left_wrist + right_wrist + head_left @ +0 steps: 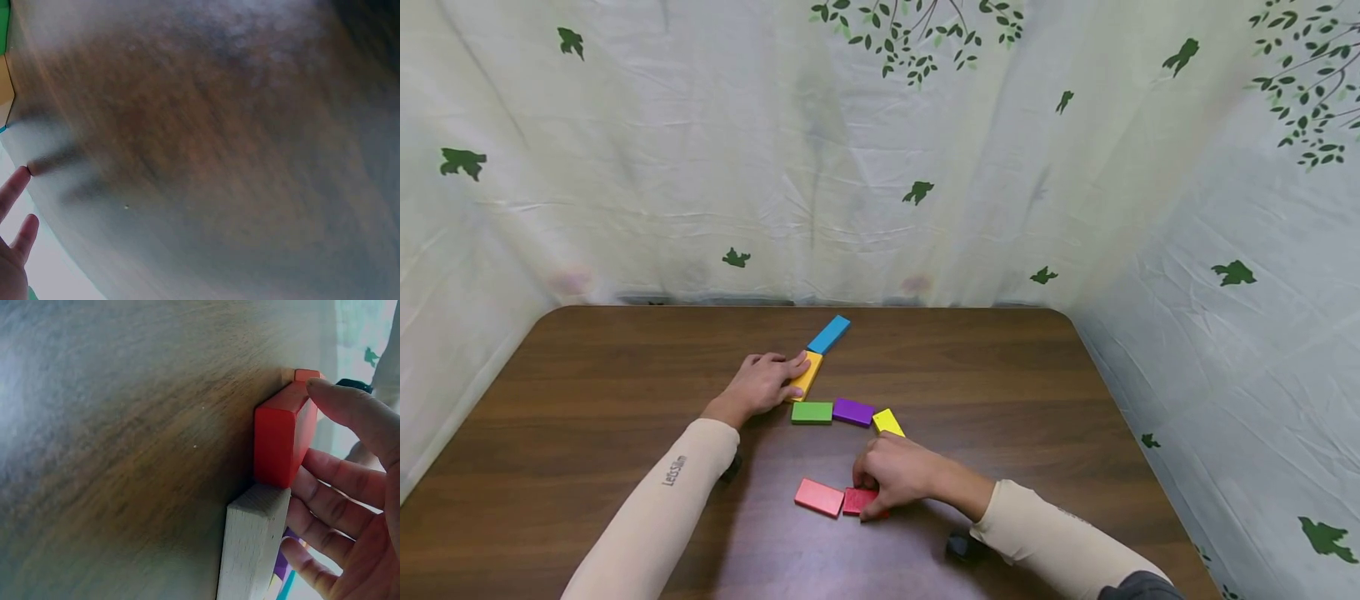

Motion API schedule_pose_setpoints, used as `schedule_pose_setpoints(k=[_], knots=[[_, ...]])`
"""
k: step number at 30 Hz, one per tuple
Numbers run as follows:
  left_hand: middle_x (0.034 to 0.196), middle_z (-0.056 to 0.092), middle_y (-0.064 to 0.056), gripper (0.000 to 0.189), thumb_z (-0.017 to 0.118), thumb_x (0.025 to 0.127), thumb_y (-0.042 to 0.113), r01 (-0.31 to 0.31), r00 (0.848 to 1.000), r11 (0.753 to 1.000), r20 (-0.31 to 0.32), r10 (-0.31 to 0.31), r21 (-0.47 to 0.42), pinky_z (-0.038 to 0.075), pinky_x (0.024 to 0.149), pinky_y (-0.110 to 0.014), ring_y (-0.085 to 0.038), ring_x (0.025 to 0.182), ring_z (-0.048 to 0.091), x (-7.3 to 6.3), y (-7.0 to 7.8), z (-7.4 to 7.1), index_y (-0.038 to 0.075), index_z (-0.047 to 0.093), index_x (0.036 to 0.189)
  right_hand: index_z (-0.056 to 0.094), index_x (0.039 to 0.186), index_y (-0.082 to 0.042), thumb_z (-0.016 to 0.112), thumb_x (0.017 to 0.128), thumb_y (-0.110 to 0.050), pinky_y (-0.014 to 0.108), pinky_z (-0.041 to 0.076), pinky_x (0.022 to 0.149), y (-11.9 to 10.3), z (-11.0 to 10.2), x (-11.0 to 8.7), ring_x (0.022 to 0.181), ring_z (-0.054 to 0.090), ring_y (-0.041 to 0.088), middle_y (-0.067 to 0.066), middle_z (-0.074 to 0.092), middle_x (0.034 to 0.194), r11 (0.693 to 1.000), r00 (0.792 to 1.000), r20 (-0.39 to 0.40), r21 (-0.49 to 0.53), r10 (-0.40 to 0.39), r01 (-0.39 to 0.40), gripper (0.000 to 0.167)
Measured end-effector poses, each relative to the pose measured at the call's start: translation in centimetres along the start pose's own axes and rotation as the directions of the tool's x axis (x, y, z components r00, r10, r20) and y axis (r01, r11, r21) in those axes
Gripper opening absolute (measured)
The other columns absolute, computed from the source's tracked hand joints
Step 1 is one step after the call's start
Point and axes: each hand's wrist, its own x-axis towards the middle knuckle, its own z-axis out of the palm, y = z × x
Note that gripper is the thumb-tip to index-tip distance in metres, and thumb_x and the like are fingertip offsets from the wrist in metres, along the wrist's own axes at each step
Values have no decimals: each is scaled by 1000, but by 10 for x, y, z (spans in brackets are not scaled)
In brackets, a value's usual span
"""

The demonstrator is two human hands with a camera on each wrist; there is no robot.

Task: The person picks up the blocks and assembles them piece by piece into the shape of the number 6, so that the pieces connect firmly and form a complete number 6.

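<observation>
"Pinching the red block (852,501) with the right hand (898,468), toward six o'clock on the table (587,400)."

"Using which fingers?"

"Setting the thumb against one side and bending other fingers behind. Seeing the pink block (818,497) at nine o'clock from it and, in the right wrist view, a pale block (250,544) just beside its other end."

"And doing what with the left hand (760,383)?"

"Resting thumb and forefinger on the orange block (807,381), spreading the fingers wide."

"Finding that one where?"

"Spotting it at eleven o'clock from the red block, with the blue block (829,335) at one o'clock from it and the green block (812,413) at six."

"Going further round?"

"Meeting the purple block (853,412) at three o'clock from the green block, then the yellow block (887,422) between three and four from the purple, near the right hand."

"Noticing anything past the table?"

"Seeing a pale curtain (700,167) with dark green shapes at twelve o'clock. Wearing beige sleeves (647,533) too."
</observation>
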Motion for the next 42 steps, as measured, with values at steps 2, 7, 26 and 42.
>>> schedule_pose_setpoints(k=[2,7,26,42], knots=[[151,38,-12,60,60,94,34,-3,1000,1000,1,3,3,27,101,-63,-44,128,41,0,0,1,9,41,146,70,81,-21,80,74,-46,14,33,65,0,0,1,60,42,-5,-18,52,63,1000,1000,2,1,-7,7,28],[151,38,-11,61,61,94,34,-3,1000,1000,1,3,-6,27,101,-63,-44,128,41,1,1,2,10,41,146,70,77,-20,81,74,-43,11,31,56,1,0,1,55,43,-6,-18,52,58,1000,1000,17,24,-8,8,26],[152,36,-10,61,60,94,35,10,1000,1000,16,-10,1,27,102,-63,-44,129,40,1,-1,0,11,40,146,72,74,-18,83,73,-42,12,31,52,-1,1,3,54,42,-3,-18,49,56,997,999,30,67,36,-38,27],[150,40,-9,61,63,92,35,-2,1000,998,-10,3,67,28,102,-61,-42,128,42,2,3,0,9,44,144,70,72,-21,83,73,-44,13,30,54,-5,0,2,55,41,-1,-19,45,55,993,994,49,48,101,-104,26]])
